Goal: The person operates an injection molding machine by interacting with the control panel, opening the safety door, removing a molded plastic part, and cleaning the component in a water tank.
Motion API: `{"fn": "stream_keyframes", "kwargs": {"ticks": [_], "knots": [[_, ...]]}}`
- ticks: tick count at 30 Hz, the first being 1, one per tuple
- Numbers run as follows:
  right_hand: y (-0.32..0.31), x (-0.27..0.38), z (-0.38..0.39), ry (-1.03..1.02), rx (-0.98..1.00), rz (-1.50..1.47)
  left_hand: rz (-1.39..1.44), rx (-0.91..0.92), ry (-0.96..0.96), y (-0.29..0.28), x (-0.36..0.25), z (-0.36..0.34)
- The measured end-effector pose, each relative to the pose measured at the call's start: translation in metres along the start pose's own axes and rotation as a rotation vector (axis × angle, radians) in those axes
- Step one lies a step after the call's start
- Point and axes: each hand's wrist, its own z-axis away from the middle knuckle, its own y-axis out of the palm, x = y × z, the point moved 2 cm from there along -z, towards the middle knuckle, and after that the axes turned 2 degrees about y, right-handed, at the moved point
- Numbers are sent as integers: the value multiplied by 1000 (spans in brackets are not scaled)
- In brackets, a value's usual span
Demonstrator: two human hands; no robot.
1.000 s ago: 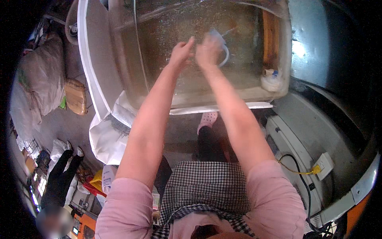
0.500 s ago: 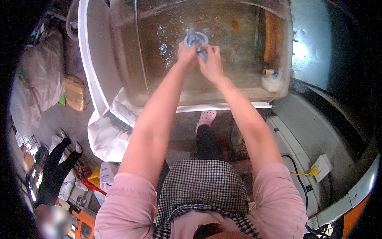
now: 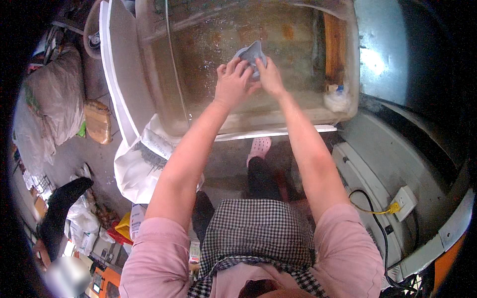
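Over a large tub of murky water, both hands are at a small grey-blue plastic vessel with a pointed, spout-like lip facing away from me. My right hand grips its right side, thumb along the near edge. My left hand is at the vessel's left and near side, fingers bent and spread apart, the tips by its rim. The vessel's underside and part of its inside are hidden behind the fingers.
A wooden board stands along the tub's right side, near a clear plastic bag. White sacking hangs at the tub's near left corner. A socket with a yellow plug is at the right. Another person is at the lower left.
The vessel has turned, its pointed lip now further right. My left hand has loosened and spread its fingers, while my right hand has shifted to the vessel's right side.
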Motion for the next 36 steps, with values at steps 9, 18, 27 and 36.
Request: {"fn": "stream_keyframes", "kwargs": {"ticks": [9,18,27,36], "knots": [[14,-13,9,-162,-56,117,-175,257,-42,24,8,-1],[0,-11,4,-196,-29,147,-71,70,-30,13,1,4],[8,-77,8,254,-169,-799,829,99,-804,-2,1,19],[26,-90,-6,479,-479,-996,204,-429,-827,-143,4,245]]}}
